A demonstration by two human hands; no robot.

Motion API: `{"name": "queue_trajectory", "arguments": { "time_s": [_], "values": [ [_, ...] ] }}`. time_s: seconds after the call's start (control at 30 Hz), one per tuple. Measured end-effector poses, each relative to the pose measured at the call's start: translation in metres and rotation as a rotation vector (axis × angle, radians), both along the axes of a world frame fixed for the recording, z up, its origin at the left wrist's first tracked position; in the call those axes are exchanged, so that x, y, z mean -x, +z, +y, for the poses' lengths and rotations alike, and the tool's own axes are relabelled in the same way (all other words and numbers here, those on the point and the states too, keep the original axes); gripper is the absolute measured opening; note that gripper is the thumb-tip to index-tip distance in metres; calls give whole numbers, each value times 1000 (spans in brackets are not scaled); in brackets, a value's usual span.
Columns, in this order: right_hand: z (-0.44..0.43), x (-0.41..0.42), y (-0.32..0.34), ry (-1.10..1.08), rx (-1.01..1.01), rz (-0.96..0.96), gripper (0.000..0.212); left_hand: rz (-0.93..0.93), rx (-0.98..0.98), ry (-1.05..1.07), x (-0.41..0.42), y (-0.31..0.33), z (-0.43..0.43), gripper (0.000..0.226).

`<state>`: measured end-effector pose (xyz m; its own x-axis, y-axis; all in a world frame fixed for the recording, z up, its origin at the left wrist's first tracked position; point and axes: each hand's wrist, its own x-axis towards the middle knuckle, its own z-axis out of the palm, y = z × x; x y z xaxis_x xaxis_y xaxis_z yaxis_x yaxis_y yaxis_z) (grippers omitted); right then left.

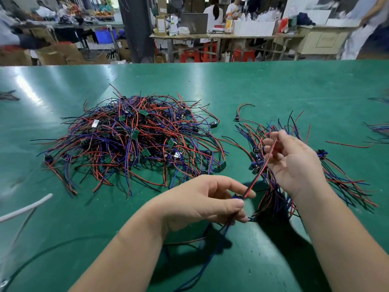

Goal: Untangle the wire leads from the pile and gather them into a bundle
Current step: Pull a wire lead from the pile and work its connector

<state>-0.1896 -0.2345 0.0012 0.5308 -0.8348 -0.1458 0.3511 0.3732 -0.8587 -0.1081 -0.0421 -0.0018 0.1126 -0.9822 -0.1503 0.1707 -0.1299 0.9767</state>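
A big tangled pile of red, blue and black wire leads [134, 142] with small green boards lies on the green table [273, 89], left of centre. My left hand [202, 201] pinches one wire lead [260, 171] by its lower end, near its small dark connector; blue and red strands trail down from the hand. My right hand [292, 163] is raised to the right, its fingers holding the upper part of that same red and black lead. Beneath and behind my right hand lies a gathered bundle of leads [271, 199], fanning out to both sides.
A single loose lead [242, 110] lies beyond the bundle, and a stray red wire [349, 145] lies to the right. A white cable [23, 209] crosses the near left. More wire clusters [379, 131] sit at the table's left and right edges. People work at benches behind.
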Motion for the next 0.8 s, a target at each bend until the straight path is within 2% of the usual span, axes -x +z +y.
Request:
{"name": "queue_trajectory", "arguments": {
  "time_s": [0.07,0.1,0.13,0.23,0.3,0.37,0.4,0.47,0.57,0.7,0.8],
  "values": [
    [-4,-1,-2,-11,-41,23,18,128,98,-3,1,2,-1,16],
    [-3,-1,-2,53,-30,55,13,198,155,12,2,3,-2,15],
    [2,-1,-2,161,2,87,7,268,206,48,1,4,-4,15],
    [16,0,-9,564,189,151,35,431,312,230,0,5,-10,21],
    [30,0,-12,739,269,74,27,419,372,386,1,6,-15,23],
    [37,-2,-13,783,243,-49,32,297,428,561,2,4,-19,28],
    [40,-2,-13,776,215,-98,38,169,444,648,2,2,-20,35],
    [44,-4,-14,746,149,-149,44,-70,470,746,2,-2,-21,30],
    [48,-6,-10,672,62,-197,47,-157,520,738,4,-7,-22,29],
    [48,-5,-6,617,29,-197,52,-345,442,748,11,-12,-22,35],
    [40,-3,-2,605,28,-192,54,-586,410,682,8,-11,-21,24]
  ]
}}
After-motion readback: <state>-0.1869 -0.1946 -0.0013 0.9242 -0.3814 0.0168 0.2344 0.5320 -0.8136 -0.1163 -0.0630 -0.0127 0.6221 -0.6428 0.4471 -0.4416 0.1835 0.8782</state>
